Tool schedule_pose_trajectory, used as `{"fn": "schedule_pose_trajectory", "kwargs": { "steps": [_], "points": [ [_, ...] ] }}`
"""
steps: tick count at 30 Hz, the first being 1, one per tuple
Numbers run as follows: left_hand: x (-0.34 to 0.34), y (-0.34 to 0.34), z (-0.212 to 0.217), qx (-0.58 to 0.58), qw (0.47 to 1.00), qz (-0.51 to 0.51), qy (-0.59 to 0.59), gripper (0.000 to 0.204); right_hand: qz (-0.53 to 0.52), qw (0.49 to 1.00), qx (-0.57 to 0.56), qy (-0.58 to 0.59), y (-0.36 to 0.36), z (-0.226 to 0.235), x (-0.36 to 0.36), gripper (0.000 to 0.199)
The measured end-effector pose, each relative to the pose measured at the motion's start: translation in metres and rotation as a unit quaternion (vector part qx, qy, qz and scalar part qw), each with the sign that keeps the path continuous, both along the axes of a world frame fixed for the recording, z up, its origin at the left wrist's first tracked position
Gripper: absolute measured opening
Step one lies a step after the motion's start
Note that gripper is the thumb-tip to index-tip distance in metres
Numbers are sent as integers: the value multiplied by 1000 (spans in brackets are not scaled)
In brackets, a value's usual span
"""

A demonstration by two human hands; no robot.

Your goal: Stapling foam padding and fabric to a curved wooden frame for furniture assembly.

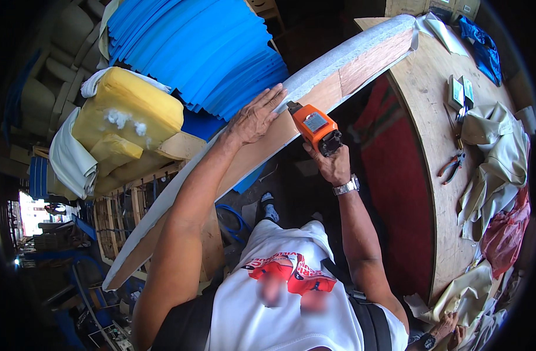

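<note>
A long wooden board (315, 108) crosses in front of me on a slant, its outer edge wrapped in pale grey padding fabric (332, 65). My left hand (256, 116) lies flat on that edge with the fingers stretched out. In my right hand (332, 165) is an orange staple gun (312, 123), gripped by its handle. The gun's nose touches or nearly touches the padded edge, just right of my left fingertips. The handle itself is mostly hidden under the hand.
A wooden table (423, 88) on the right holds pliers (452, 168), cream fabric (496, 146) and a blue bag (480, 47). Another person's hands (446, 327) work on cloth at lower right. Blue foam sheets (198, 50) and yellow foam (139, 108) stand left. A blue hose (236, 219) lies below.
</note>
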State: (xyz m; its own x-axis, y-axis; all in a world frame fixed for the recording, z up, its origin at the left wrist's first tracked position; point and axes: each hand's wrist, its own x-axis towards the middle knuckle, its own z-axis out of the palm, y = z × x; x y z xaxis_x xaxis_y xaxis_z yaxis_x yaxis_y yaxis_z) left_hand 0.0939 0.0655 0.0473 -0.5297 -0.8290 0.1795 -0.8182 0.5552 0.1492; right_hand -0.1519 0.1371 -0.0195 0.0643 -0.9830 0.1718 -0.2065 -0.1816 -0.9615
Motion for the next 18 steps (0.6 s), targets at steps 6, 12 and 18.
{"fn": "schedule_pose_trajectory", "kwargs": {
  "steps": [6, 12, 18],
  "points": [
    [7, 1, -2, 11, 1000, 12, 12, 68, -15, 999, 13, 30, 1, -5, 13, 37],
    [7, -1, 3, 29, 999, 8, 27, 77, 20, 997, 45, 51, 6, -5, 22, 32],
    [8, -2, -3, 13, 1000, 3, 13, 79, 19, 998, -10, 58, 18, -21, 30, 29]
  ]
}}
